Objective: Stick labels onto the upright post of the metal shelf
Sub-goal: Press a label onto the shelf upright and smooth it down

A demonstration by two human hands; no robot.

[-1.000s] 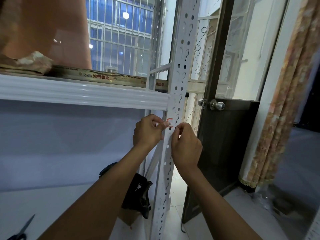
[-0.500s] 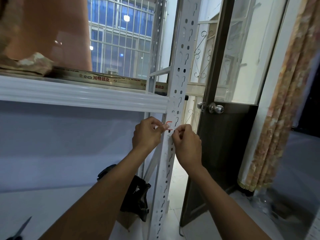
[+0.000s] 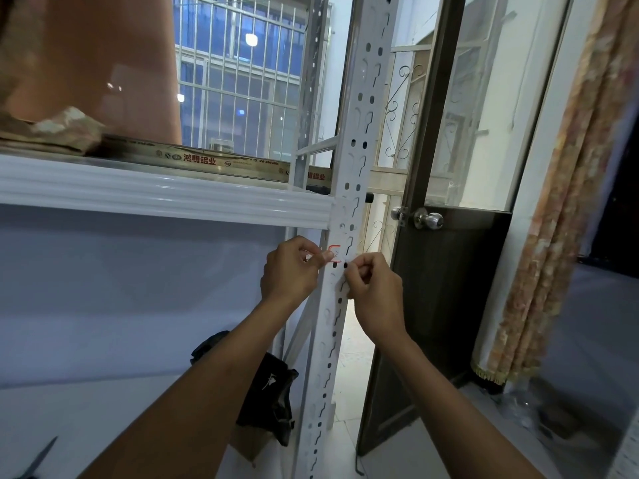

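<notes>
Label (image 3: 334,253), red-edged, lay on post (image 3: 359,140) just below shelf (image 3: 166,197). Left hand (image 3: 294,271) pinched its left edge; right hand (image 3: 375,292) pinched right edge, likely keeping it taut and level for pressing.

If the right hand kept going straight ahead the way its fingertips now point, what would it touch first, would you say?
Most likely the white perforated post. The right hand has its pinched fingertips aimed up and to the left at the red-edged label on the post's face, and they seem already to touch it, though depth is hard to judge.
</notes>
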